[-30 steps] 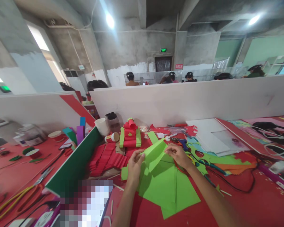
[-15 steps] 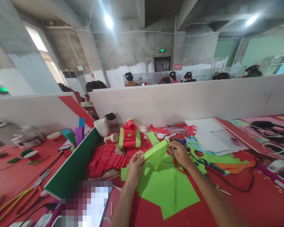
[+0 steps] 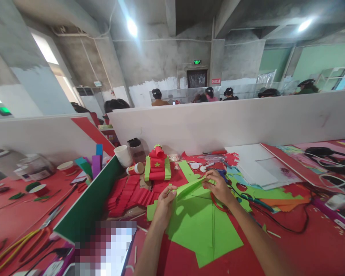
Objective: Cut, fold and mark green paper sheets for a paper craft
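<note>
A piece of bright green paper [image 3: 189, 188] is stretched between my two hands, folded along its length and seen nearly edge-on. My left hand [image 3: 166, 201] pinches its left end between thumb and fingers. At the right end, my right hand [image 3: 217, 186] grips it the same way. Beneath lie larger green paper sheets [image 3: 202, 230], overlapping on the red tabletop. Scissors with red handles [image 3: 218, 205] lie partly under my right hand. Beyond my hands stands a red and green paper model [image 3: 157, 165] with a yellow star on its front.
Folded red paper strips [image 3: 126, 195] lie left of my hands, beside a green board [image 3: 89, 199]. A white cup [image 3: 123, 155] and a glue bottle [image 3: 135, 168] are behind them. A phone [image 3: 117, 249] lies at front left. Green scraps [image 3: 247, 188] and a black cable [image 3: 293, 231] are at right.
The held green paper has turned from showing a broad hanging face to a thin, nearly edge-on strip. Both hands have stayed nearly in place, still gripping its ends.
</note>
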Demonstrator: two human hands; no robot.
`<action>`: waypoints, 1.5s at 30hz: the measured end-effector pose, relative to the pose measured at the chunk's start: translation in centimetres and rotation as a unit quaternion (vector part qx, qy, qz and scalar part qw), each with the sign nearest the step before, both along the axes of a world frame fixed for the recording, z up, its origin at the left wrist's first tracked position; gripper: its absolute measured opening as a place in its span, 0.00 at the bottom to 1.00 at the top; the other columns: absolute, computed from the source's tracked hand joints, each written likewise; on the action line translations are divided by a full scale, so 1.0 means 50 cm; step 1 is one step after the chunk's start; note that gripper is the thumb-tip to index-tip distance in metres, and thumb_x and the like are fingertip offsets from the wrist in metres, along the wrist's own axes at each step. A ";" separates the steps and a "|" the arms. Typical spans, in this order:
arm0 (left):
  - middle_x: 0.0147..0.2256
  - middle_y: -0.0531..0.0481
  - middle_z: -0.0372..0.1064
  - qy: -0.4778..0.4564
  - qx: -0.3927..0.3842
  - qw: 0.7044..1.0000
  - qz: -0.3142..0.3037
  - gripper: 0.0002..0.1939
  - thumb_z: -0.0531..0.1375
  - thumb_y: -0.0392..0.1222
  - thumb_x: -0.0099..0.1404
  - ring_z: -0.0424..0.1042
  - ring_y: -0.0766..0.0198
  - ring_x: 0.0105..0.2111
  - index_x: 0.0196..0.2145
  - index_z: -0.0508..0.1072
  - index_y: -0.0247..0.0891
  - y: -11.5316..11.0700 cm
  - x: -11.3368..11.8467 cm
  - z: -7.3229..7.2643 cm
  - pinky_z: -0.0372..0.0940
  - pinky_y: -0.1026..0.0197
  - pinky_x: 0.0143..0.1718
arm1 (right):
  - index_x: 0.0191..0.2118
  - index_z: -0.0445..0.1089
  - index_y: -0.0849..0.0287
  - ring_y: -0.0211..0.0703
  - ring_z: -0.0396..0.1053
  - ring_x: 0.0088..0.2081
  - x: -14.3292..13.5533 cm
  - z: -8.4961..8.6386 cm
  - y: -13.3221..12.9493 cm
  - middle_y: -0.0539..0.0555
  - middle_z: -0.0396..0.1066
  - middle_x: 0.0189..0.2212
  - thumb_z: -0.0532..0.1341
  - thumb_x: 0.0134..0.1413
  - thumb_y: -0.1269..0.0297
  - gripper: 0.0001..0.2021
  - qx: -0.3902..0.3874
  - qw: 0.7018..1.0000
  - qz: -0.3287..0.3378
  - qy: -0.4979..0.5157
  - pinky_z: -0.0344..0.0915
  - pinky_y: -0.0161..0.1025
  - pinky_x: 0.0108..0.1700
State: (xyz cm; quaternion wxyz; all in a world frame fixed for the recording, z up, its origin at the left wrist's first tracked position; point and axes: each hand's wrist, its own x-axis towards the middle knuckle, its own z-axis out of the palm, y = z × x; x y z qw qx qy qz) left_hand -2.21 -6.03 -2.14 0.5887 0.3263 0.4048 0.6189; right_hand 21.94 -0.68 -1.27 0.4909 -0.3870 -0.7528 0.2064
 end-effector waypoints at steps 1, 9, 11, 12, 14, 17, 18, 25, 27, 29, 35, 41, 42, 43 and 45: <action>0.27 0.55 0.67 0.005 0.003 1.000 0.009 0.16 0.71 0.43 0.46 0.65 0.67 0.27 0.32 0.73 0.38 0.002 -0.001 -0.002 0.58 0.67 0.30 | 0.31 0.75 0.55 0.51 0.64 0.46 0.000 0.001 0.000 0.56 0.65 0.40 0.63 0.56 0.52 0.12 0.007 1.000 -0.013 0.007 0.60 0.49 0.54; 0.21 0.60 0.57 0.018 0.012 1.000 0.007 0.19 0.72 0.46 0.46 0.51 0.74 0.19 0.34 0.74 0.37 0.000 -0.001 -0.003 0.47 0.69 0.21 | 0.32 0.72 0.55 0.47 0.69 0.39 -0.002 0.007 -0.010 0.54 0.71 0.34 0.61 0.59 0.53 0.12 -0.048 0.996 0.071 0.027 0.64 0.43 0.46; 0.21 0.61 0.55 0.013 0.002 1.000 -0.002 0.20 0.72 0.46 0.46 0.50 0.75 0.18 0.35 0.73 0.37 -0.002 0.002 0.001 0.45 0.69 0.21 | 0.34 0.72 0.56 0.46 0.70 0.37 -0.005 0.005 -0.012 0.53 0.72 0.33 0.61 0.58 0.53 0.12 -0.076 0.993 0.083 0.025 0.65 0.41 0.43; 0.21 0.61 0.55 0.012 -0.002 1.000 0.001 0.20 0.72 0.46 0.46 0.50 0.75 0.19 0.35 0.73 0.37 -0.003 0.003 0.002 0.45 0.69 0.21 | 0.34 0.72 0.56 0.46 0.70 0.37 -0.006 0.005 -0.013 0.53 0.73 0.33 0.62 0.58 0.53 0.12 -0.082 0.993 0.079 0.027 0.65 0.41 0.42; 0.22 0.60 0.57 0.012 -0.005 1.000 0.018 0.20 0.73 0.46 0.45 0.52 0.75 0.19 0.35 0.73 0.37 -0.003 0.005 0.004 0.48 0.70 0.22 | 0.36 0.71 0.56 0.45 0.70 0.38 -0.008 0.005 -0.013 0.54 0.73 0.35 0.63 0.56 0.53 0.12 -0.086 0.993 0.068 0.038 0.66 0.40 0.42; 0.25 0.58 0.62 0.009 0.000 0.999 0.043 0.20 0.73 0.45 0.44 0.57 0.73 0.22 0.33 0.73 0.38 -0.001 0.005 0.005 0.53 0.70 0.25 | 0.37 0.69 0.57 0.45 0.71 0.39 -0.009 0.003 -0.011 0.53 0.72 0.36 0.64 0.54 0.54 0.12 -0.106 0.989 0.076 0.064 0.66 0.39 0.42; 0.26 0.58 0.62 0.010 0.003 0.999 0.048 0.19 0.73 0.45 0.44 0.59 0.73 0.24 0.32 0.73 0.38 -0.001 0.004 0.004 0.54 0.69 0.26 | 0.38 0.68 0.57 0.45 0.71 0.39 -0.010 0.002 -0.010 0.53 0.72 0.36 0.65 0.53 0.54 0.12 -0.119 0.987 0.082 0.072 0.67 0.39 0.42; 0.22 0.58 0.59 0.051 0.052 0.996 0.043 0.17 0.70 0.48 0.50 0.56 0.71 0.22 0.36 0.73 0.40 0.002 0.002 -0.002 0.53 0.68 0.25 | 0.53 0.57 0.53 0.44 0.73 0.33 -0.018 -0.014 -0.008 0.51 0.73 0.33 0.66 0.50 0.62 0.26 -0.191 0.970 0.084 0.124 0.68 0.37 0.33; 0.22 0.58 0.59 0.102 0.077 0.991 0.036 0.16 0.68 0.49 0.52 0.57 0.70 0.22 0.37 0.74 0.40 -0.002 0.004 0.000 0.53 0.68 0.26 | 0.56 0.56 0.53 0.45 0.74 0.33 -0.016 -0.015 -0.006 0.52 0.74 0.34 0.66 0.48 0.65 0.29 -0.186 0.969 0.092 0.137 0.69 0.38 0.33; 0.23 0.56 0.61 0.162 0.097 0.981 0.033 0.15 0.67 0.50 0.54 0.59 0.68 0.24 0.36 0.74 0.39 -0.006 0.007 0.004 0.54 0.66 0.27 | 0.55 0.61 0.53 0.47 0.74 0.37 -0.012 -0.016 0.000 0.54 0.74 0.38 0.65 0.46 0.68 0.28 -0.174 0.970 0.100 0.133 0.71 0.40 0.36; 0.27 0.51 0.66 0.290 0.130 0.947 0.055 0.16 0.65 0.51 0.57 0.65 0.60 0.29 0.39 0.74 0.40 -0.013 0.020 0.007 0.60 0.61 0.33 | 0.43 0.74 0.56 0.49 0.74 0.38 -0.002 -0.024 0.021 0.54 0.76 0.38 0.62 0.41 0.70 0.18 -0.190 0.967 0.071 0.154 0.73 0.43 0.37; 0.26 0.52 0.68 0.247 0.082 0.963 0.064 0.24 0.67 0.52 0.54 0.67 0.60 0.27 0.45 0.70 0.40 -0.005 0.018 0.000 0.61 0.61 0.31 | 0.42 0.76 0.56 0.48 0.74 0.35 -0.005 -0.022 0.016 0.53 0.75 0.30 0.64 0.48 0.58 0.14 -0.261 0.932 0.126 0.219 0.73 0.46 0.40; 0.26 0.52 0.69 0.237 0.073 0.967 0.062 0.24 0.67 0.52 0.53 0.67 0.61 0.27 0.45 0.70 0.39 -0.004 0.017 -0.002 0.61 0.61 0.30 | 0.41 0.76 0.56 0.48 0.73 0.35 -0.005 -0.021 0.014 0.53 0.75 0.29 0.64 0.50 0.55 0.14 -0.267 0.928 0.126 0.227 0.73 0.45 0.40; 0.26 0.52 0.69 0.231 0.068 0.969 0.062 0.24 0.68 0.52 0.52 0.67 0.61 0.26 0.44 0.70 0.39 -0.002 0.016 -0.003 0.60 0.61 0.30 | 0.41 0.76 0.56 0.48 0.73 0.35 -0.005 -0.019 0.013 0.53 0.74 0.29 0.62 0.52 0.52 0.15 -0.270 0.925 0.126 0.234 0.73 0.45 0.39; 0.25 0.53 0.68 0.229 0.068 0.969 0.067 0.24 0.68 0.52 0.51 0.67 0.62 0.25 0.42 0.70 0.38 0.002 0.014 -0.007 0.60 0.62 0.29 | 0.39 0.76 0.57 0.48 0.73 0.36 -0.004 -0.018 0.012 0.54 0.74 0.31 0.58 0.56 0.46 0.19 -0.272 0.923 0.127 0.240 0.72 0.45 0.39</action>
